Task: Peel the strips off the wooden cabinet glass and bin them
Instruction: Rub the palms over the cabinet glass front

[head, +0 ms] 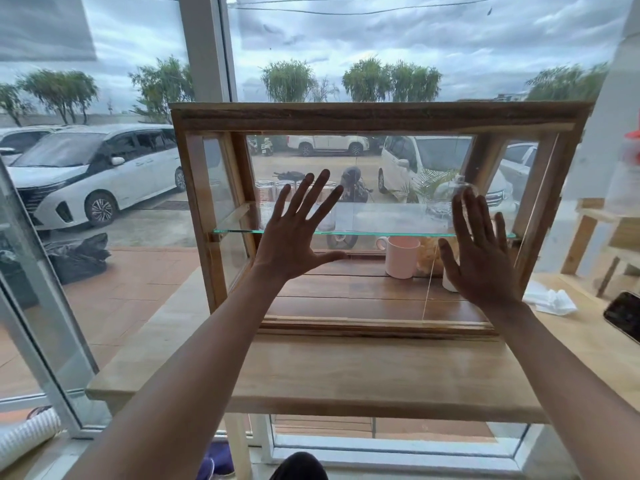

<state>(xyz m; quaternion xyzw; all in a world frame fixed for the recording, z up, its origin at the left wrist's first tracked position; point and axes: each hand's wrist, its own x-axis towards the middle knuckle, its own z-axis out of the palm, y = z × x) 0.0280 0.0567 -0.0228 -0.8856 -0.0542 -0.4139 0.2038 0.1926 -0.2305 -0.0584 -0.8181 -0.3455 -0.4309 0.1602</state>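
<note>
Left hand (294, 233): fingers spread wide, palm flat toward the cabinet glass (363, 188), holding nothing.
Right hand (481, 258): splayed too, empty, at three o'clock.
Wooden cabinet (377, 116): centre, on the table (346, 375).

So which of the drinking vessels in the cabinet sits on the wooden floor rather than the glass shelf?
The pink mug, bottom level; the clear glasses stand on the glass shelf above.
</note>
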